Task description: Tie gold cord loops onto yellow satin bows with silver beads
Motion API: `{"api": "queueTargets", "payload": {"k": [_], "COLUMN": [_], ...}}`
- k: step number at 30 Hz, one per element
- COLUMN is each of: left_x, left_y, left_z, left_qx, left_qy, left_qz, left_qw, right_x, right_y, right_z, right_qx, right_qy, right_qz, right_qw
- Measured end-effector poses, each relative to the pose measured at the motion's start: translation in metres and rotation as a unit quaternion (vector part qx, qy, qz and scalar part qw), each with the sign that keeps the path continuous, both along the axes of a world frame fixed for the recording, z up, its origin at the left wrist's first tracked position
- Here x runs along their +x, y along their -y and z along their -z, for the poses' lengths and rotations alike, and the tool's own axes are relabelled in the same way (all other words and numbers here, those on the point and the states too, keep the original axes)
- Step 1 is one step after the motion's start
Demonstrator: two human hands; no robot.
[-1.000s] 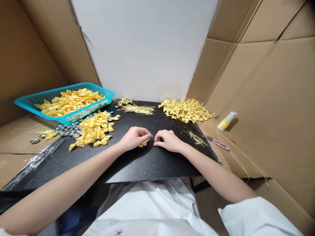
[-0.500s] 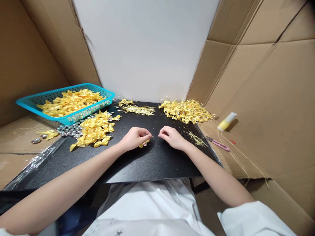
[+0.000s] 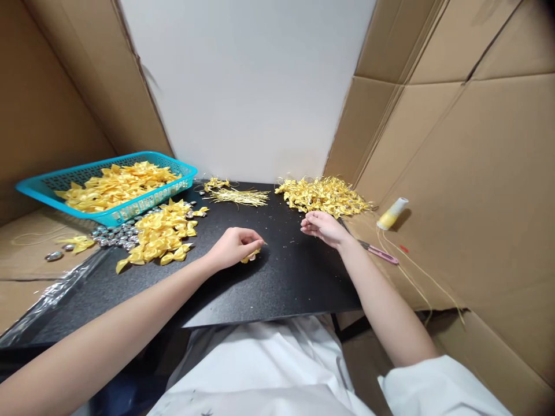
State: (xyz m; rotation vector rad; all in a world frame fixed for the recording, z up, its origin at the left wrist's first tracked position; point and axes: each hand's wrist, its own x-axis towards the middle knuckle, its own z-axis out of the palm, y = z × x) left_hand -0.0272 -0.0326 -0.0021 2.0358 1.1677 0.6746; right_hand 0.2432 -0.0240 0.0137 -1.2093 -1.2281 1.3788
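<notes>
My left hand is closed over the middle of the black tabletop, its thumb and fingers pinching a yellow ribbon bow. Most of that bow is hidden under the fingers. To its right, my right hand hovers with loosely bent fingers apart, and nothing shows in them. Just beyond it lies a heap of yellow bows with gold cords. A bundle of gold cord pieces rests at the back centre. Left of my left hand is a pile of yellow bows.
A blue basket full of yellow bows stands at the left, with silver beads in front. On the right cardboard are a pink-handled cutter and a cord spool. Cardboard walls flank the black table.
My right hand has moved right and away from my left hand, its fingers loosening from a pinch. My left hand stays on the bow. The view has shifted slightly.
</notes>
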Motion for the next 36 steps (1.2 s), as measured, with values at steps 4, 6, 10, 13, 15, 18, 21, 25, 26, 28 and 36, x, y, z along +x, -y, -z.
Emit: {"api": "queueTargets", "payload": {"k": [4,6,10,13,15,18,21,25,26,28,36], "left_x": [0.000,0.000,0.000,-0.001,-0.001,-0.001,-0.001,-0.001,-0.001,-0.001,0.001], "left_y": [0.000,0.000,0.000,0.000,0.000,0.000,0.001,0.001,0.001,0.001,0.003], "left_z": [0.000,0.000,0.000,0.000,-0.001,-0.002,-0.003,-0.003,-0.003,-0.003,-0.005], "left_qx": [0.005,0.008,0.011,0.007,0.008,0.012,0.014,0.010,0.010,0.012,0.015], "left_qy": [-0.003,-0.003,0.000,0.001,0.000,-0.006,-0.010,-0.007,-0.007,-0.008,0.015], "left_qz": [0.002,0.004,0.006,0.006,0.010,0.015,0.013,0.014,0.015,0.015,0.010], "left_qw": [1.000,1.000,1.000,1.000,1.000,1.000,1.000,1.000,1.000,1.000,1.000], "right_x": [0.001,0.002,0.006,0.009,0.010,0.012,0.015,0.019,0.020,0.020,0.007], "right_y": [-0.004,-0.006,-0.009,-0.010,-0.010,-0.010,-0.010,-0.008,-0.008,-0.007,-0.002], "right_z": [0.005,0.006,0.008,0.007,0.006,0.005,0.005,0.004,0.004,0.003,0.006], "right_qx": [0.027,0.035,0.047,0.054,0.059,0.073,0.093,0.125,0.134,0.151,0.191], "right_qy": [0.011,0.018,0.030,0.037,0.040,0.045,0.050,0.088,0.104,0.144,0.209], "right_qz": [0.003,0.008,0.021,0.035,0.046,0.065,0.077,0.071,0.068,0.062,0.024], "right_qw": [1.000,0.999,0.998,0.997,0.996,0.994,0.991,0.986,0.983,0.976,0.959]}}
